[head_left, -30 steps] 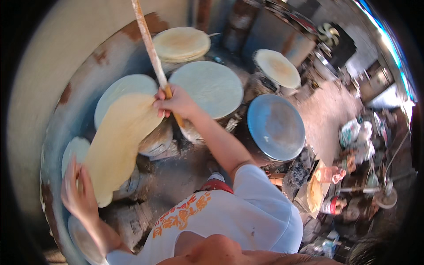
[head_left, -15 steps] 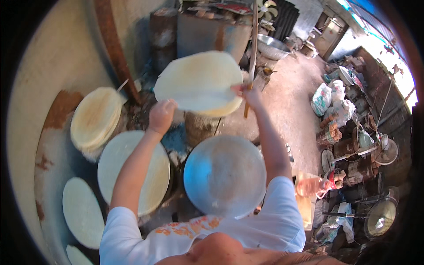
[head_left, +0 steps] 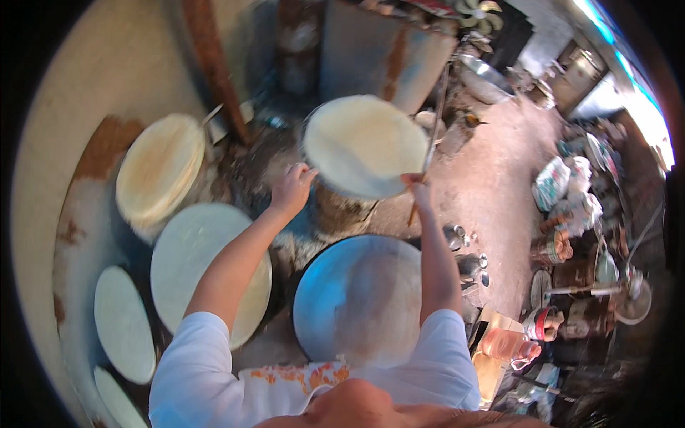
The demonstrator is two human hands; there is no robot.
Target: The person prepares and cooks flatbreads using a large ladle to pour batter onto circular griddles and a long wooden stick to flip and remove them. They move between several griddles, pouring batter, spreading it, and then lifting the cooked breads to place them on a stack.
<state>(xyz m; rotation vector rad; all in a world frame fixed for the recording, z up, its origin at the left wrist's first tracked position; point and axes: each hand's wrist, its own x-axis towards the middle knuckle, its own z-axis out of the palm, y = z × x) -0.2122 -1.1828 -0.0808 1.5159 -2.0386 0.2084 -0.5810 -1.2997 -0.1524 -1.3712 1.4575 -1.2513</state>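
A pale round flatbread (head_left: pixel 364 143) lies flat on a raised round support in the upper middle. My left hand (head_left: pixel 291 191) is just off its lower left edge, fingers loosely bent and a little apart, with nothing visible in them. My right hand (head_left: pixel 419 187) is closed round a long thin wooden stick (head_left: pixel 437 121) at the flatbread's right edge; whether its fingers also touch the bread is too blurred to tell. A stack of browned flatbreads (head_left: pixel 157 171) sits at the left. Below my hands is a bare bluish griddle (head_left: pixel 357 299), beside a griddle covered in pale batter or dough (head_left: pixel 203 271).
More pale rounds (head_left: pixel 123 321) line the left wall. A rusty post (head_left: pixel 210 71) and metal tank (head_left: pixel 364 50) stand behind. A floor strip (head_left: pixel 492 178) runs along the right, bordered by plastic bags (head_left: pixel 553 182), a pink bottle (head_left: pixel 506 346), a metal basin (head_left: pixel 481 78) and clutter.
The flatbread went from hanging off the stick at the left to lying flat on the far support. My left hand let it go since half a second ago. The view has swung right.
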